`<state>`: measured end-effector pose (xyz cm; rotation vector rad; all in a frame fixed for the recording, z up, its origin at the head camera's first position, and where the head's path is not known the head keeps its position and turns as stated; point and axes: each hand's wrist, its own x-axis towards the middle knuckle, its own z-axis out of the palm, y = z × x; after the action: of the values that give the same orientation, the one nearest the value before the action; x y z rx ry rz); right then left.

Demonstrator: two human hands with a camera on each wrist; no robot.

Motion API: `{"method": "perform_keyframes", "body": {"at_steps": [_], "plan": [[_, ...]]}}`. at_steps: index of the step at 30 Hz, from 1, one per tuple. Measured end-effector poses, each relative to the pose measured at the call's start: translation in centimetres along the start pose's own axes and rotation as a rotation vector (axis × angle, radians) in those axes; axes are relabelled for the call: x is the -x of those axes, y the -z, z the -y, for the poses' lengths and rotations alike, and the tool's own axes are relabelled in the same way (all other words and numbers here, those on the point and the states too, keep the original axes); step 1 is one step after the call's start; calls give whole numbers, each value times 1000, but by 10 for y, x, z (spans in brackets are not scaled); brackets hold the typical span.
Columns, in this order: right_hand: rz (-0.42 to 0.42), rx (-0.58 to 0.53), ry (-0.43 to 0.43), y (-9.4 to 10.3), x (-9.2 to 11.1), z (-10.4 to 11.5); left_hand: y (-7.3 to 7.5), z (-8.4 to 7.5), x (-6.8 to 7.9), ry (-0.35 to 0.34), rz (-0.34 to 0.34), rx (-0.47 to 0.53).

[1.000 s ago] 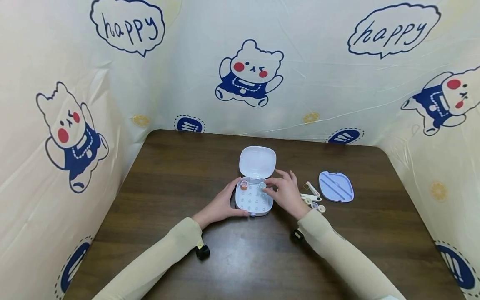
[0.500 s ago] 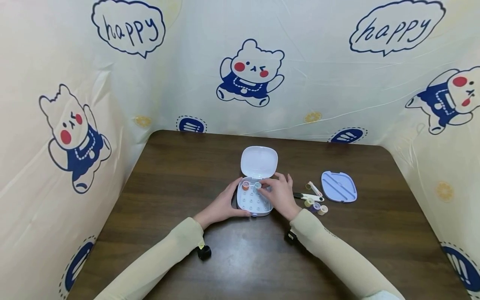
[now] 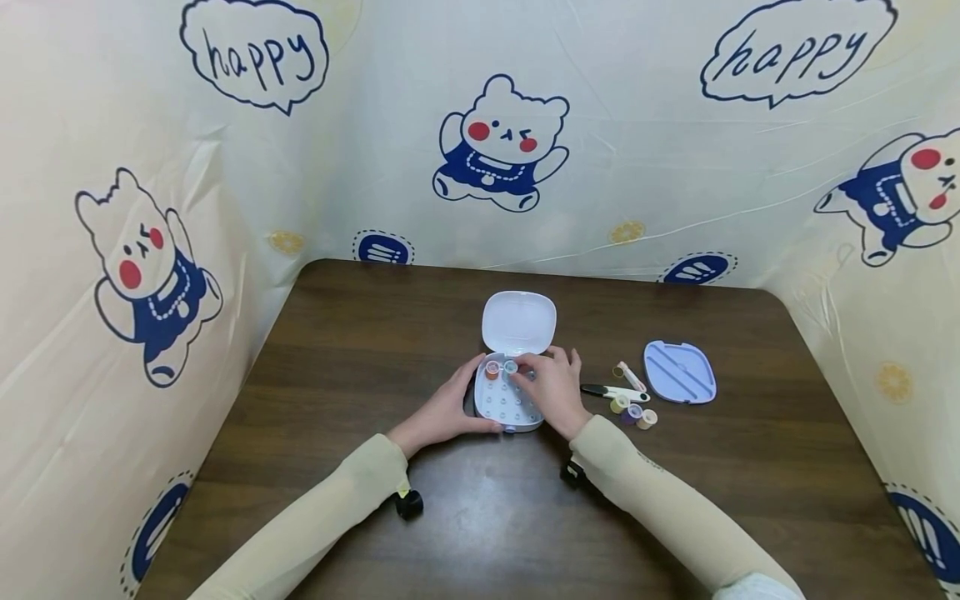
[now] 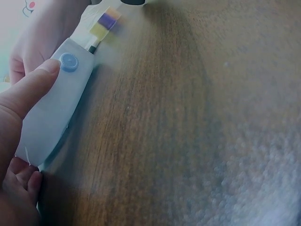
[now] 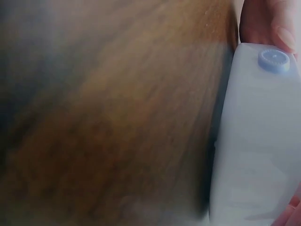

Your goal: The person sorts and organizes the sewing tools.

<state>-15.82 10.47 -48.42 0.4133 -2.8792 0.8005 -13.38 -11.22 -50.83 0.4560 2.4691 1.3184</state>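
A white sewing box (image 3: 487, 410) with rows of small pegs lies on the table, its lid (image 3: 519, 322) raised at the back. My left hand (image 3: 447, 407) grips the box's left side, with the thumb at the front near the round blue button (image 4: 69, 62). In the box's back left corner stands an orange thread spool (image 3: 492, 372). Just right of it, my right hand (image 3: 553, 393) pinches a pale blue thread spool (image 3: 511, 367) between thumb and fingers, over the back row of pegs. The right wrist view shows mostly the box's front wall (image 5: 258, 136), with the spool out of sight.
Right of the box lie a black-and-white tool (image 3: 615, 392), a small pink-and-white piece (image 3: 632, 377), and yellow (image 3: 619, 404), purple (image 3: 632, 413) and cream (image 3: 647, 419) spools. A blue grooved tray (image 3: 679, 372) lies beyond them on the brown table (image 3: 375, 333).
My right hand has moved left across the box with the pale blue spool, bringing it beside the orange one. The left hand has kept its grip on the box.
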Motion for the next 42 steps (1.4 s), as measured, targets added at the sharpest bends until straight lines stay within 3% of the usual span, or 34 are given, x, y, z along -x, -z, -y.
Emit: {"method": "perform_keyframes", "body": {"at_steps": [14,42], "plan": [[22,5,-7,-1,-1,5,1,-1,1,-1,2,1],[101,131,-36,4,-5,12,0,0,-1,-16,3,0]]}}
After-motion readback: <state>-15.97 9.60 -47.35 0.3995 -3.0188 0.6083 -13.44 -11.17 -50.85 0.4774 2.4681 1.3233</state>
